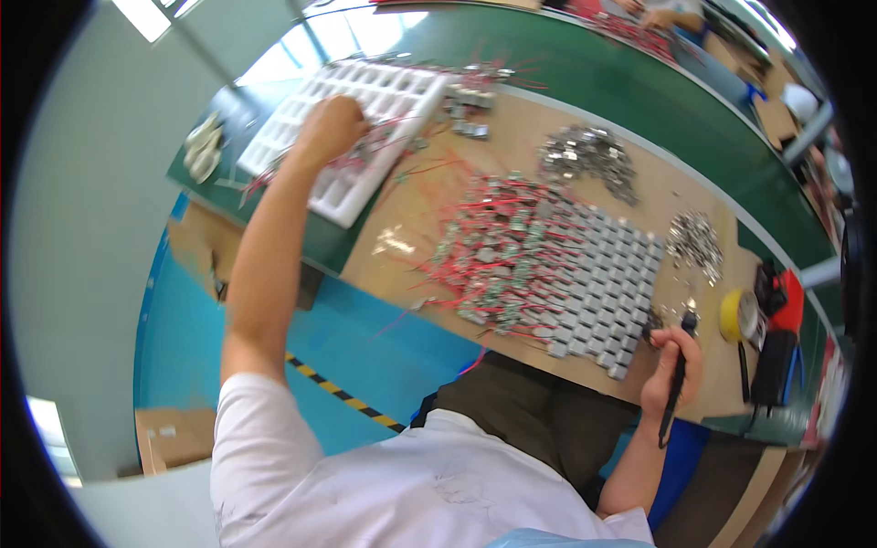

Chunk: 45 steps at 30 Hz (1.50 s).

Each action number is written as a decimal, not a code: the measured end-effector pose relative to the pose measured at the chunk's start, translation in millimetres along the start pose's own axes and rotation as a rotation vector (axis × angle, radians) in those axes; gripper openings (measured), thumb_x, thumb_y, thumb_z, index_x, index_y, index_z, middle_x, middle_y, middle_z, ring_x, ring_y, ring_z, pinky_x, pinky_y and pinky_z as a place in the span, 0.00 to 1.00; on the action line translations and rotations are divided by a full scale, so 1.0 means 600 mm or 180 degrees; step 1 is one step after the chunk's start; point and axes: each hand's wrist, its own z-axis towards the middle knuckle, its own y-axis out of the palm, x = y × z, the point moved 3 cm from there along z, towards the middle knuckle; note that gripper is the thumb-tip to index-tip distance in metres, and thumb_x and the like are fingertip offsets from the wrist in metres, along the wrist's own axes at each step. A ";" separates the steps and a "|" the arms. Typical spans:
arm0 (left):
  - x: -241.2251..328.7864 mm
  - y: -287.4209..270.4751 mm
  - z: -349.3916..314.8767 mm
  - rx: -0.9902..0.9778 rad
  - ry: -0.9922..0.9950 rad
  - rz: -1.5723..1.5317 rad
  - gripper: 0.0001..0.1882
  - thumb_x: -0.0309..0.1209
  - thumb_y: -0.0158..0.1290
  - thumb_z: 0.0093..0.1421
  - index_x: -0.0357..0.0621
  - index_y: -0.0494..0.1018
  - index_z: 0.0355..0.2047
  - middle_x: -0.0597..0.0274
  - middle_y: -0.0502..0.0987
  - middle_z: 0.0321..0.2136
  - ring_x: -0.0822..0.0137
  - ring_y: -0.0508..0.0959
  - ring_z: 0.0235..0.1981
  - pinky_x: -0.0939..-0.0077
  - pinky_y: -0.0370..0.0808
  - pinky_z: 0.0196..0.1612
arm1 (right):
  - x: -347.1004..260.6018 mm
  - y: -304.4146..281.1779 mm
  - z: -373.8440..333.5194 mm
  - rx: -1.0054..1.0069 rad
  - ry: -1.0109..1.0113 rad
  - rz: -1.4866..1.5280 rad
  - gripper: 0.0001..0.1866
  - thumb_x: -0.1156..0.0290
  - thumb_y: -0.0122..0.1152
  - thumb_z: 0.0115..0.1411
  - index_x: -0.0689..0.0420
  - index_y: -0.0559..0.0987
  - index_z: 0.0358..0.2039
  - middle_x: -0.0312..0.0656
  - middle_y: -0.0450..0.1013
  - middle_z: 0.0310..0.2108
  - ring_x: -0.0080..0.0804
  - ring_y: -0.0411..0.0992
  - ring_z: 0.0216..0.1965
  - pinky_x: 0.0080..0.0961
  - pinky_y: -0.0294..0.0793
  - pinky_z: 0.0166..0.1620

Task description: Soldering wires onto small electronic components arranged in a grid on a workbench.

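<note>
My left hand (333, 128) reaches over a white compartment tray (340, 208) at the far left of the bench. Its fingers curl down among small parts with red wires; what they grip, if anything, is hidden and blurred. My right hand (674, 370) is closed round a black pen-like tool (676, 402) by the near right end of the work board. Beside it ends a block of grey rectangular pieces (603, 283) laid in close staggered rows. On the block's left part lie several small green circuit boards (498, 256) with red wires.
Loose metal pieces form one pile (585, 155) behind the block and another (694, 245) to its right. Yellow tape (738, 315), a red item (787, 301) and a black case (775, 368) stand at the right. White gloves (204, 148) lie far left. Another person's hand (658, 18) shows across.
</note>
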 end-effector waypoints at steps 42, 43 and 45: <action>0.464 0.005 -0.184 -0.3146 0.1078 -0.3689 0.14 0.23 0.68 0.54 0.31 0.81 0.41 0.59 0.84 0.32 0.74 0.82 0.35 0.81 0.79 0.37 | -0.062 0.075 0.120 -0.0888 0.1213 0.1918 0.21 0.86 0.66 0.57 0.61 0.73 0.51 0.46 0.80 0.37 0.29 0.81 0.38 0.25 0.83 0.43; 0.465 0.005 -0.181 -0.3316 0.0956 -0.3643 0.12 0.23 0.68 0.54 0.32 0.83 0.39 0.59 0.84 0.31 0.75 0.82 0.34 0.82 0.78 0.36 | -0.061 0.073 0.122 -0.0941 0.1195 0.1977 0.21 0.86 0.66 0.57 0.61 0.73 0.51 0.46 0.80 0.37 0.30 0.81 0.38 0.25 0.83 0.43; 0.466 0.018 -0.178 -0.3297 0.1120 -0.3730 0.10 0.23 0.68 0.55 0.33 0.83 0.37 0.59 0.84 0.30 0.75 0.82 0.32 0.83 0.77 0.34 | -0.057 0.067 0.129 -0.0977 0.1092 0.1960 0.20 0.86 0.66 0.58 0.62 0.73 0.51 0.47 0.80 0.37 0.30 0.81 0.38 0.25 0.83 0.43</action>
